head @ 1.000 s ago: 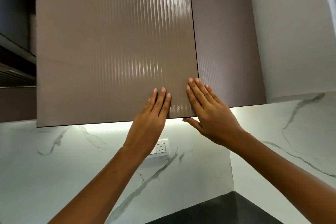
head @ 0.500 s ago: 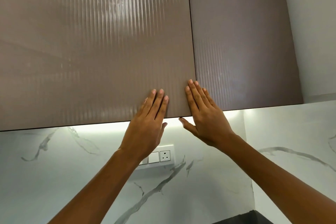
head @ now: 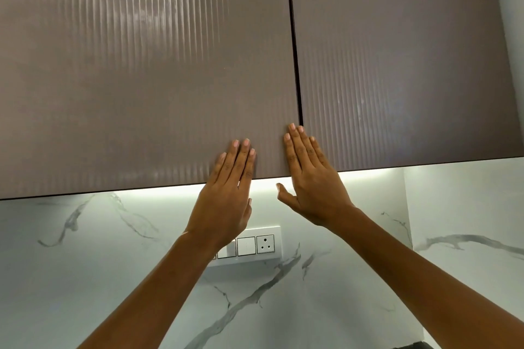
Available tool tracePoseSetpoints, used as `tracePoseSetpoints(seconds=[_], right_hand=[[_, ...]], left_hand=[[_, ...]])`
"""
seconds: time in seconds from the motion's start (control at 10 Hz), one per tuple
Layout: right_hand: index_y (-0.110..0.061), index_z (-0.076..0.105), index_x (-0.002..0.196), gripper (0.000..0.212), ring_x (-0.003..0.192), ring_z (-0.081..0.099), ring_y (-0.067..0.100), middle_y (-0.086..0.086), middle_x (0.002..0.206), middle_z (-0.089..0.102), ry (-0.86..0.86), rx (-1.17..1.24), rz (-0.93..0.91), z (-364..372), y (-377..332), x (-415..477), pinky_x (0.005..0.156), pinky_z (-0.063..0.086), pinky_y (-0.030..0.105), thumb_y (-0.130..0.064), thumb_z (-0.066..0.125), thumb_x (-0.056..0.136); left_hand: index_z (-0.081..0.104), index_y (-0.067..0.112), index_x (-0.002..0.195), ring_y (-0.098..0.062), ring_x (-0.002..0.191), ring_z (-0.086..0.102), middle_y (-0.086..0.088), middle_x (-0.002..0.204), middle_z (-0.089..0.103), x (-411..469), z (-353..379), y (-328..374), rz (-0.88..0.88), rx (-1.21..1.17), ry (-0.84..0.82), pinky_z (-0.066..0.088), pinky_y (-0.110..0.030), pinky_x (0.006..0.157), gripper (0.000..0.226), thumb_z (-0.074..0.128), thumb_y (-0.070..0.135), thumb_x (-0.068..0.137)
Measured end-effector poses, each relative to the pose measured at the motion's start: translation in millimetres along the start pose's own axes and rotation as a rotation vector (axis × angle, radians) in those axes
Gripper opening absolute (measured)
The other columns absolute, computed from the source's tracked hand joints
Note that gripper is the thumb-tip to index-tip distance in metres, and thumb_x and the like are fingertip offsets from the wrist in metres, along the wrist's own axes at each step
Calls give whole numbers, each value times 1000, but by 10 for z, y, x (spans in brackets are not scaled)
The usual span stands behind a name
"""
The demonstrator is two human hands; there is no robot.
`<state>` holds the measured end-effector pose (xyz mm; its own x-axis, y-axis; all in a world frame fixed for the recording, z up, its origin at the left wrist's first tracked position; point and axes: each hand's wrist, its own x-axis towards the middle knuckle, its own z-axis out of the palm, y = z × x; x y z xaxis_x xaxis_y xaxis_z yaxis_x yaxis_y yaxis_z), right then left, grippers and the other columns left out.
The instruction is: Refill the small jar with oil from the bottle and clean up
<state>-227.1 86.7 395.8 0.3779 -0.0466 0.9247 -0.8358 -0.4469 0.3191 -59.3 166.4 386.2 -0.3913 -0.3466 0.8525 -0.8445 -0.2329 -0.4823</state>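
Left hand [head: 224,193], right hand [head: 312,178]: side by side, not touching, fingers straight, pressed flat on ribbed cabinet door [head: 141,79], lower corner. Jar, bottle: not in view. Judged oily, slippery, breakable; grip round the body.

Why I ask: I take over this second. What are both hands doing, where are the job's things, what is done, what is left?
Left hand: open, fingers flat on the left cabinet door near its lower right corner.
Right hand: open, fingers flat over the seam and onto the right cabinet door.
Things: jar and bottle are not in view; whether they are behind the doors cannot be told.
Done: both doors look shut and flush.
Left: take the hands off, then look below, out of view here, for any cleanup.
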Motion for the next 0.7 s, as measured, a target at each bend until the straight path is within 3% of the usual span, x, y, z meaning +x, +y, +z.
tracePoseSetpoints(seconds=[0.4,0.6,0.7], right_hand=[[2,22,142,84,138,13,32,20,150,25,-6,1,15,47,-24,-7,111,10,46,-51,54,85],[-4,-2,144,83,140,-9,28,16,155,0,-131,52,32,-61,-39,6,114,-7,37,-56,35,90],[-5,-5,144,74,140,-13,23,14,155,-5,-154,138,76,-188,-90,-48,112,-13,31,-54,16,94]], left_hand=[[29,-2,138,-38,134,27,-21,145,30,-9,-15,54,-40,-35,-74,23,-48,108,89,70,37,70],[-14,8,138,-28,138,-16,-11,149,-15,-8,-101,61,-86,-120,-181,-9,-37,112,92,50,45,84],[-8,4,142,-29,140,-12,-15,153,-8,-60,-251,134,-175,-171,-141,-7,-36,113,89,46,47,85]])
